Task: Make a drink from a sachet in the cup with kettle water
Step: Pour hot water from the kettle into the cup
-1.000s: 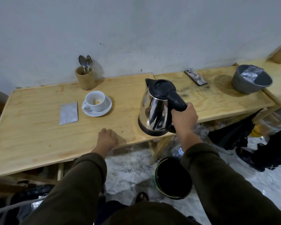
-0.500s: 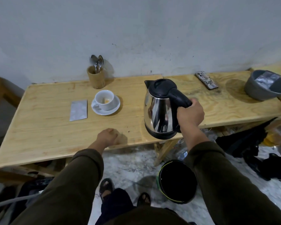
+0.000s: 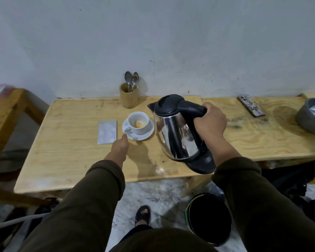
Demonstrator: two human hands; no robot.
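A white cup (image 3: 137, 128) with orange and white powder in its bottom stands on a white saucer (image 3: 145, 136) on the wooden table (image 3: 71, 157). A silver sachet (image 3: 107, 131) lies flat just left of the saucer. My right hand (image 3: 209, 124) grips the black handle of the steel kettle (image 3: 176, 135), which is off the table and tilted left, its spout close to the cup's right rim. My left hand (image 3: 119, 146) reaches to the saucer's near left edge and touches it; its fingers are hidden.
A wooden holder (image 3: 128, 95) with two spoons stands behind the cup by the wall. A phone (image 3: 251, 108) and a grey bowl (image 3: 309, 120) with foil packets sit at the right. A black bucket (image 3: 209, 217) stands on the floor below.
My right hand lifted the kettle off the table, carried it left and tilted its spout to the cup. My left hand moved from the table's front edge forward to the saucer.
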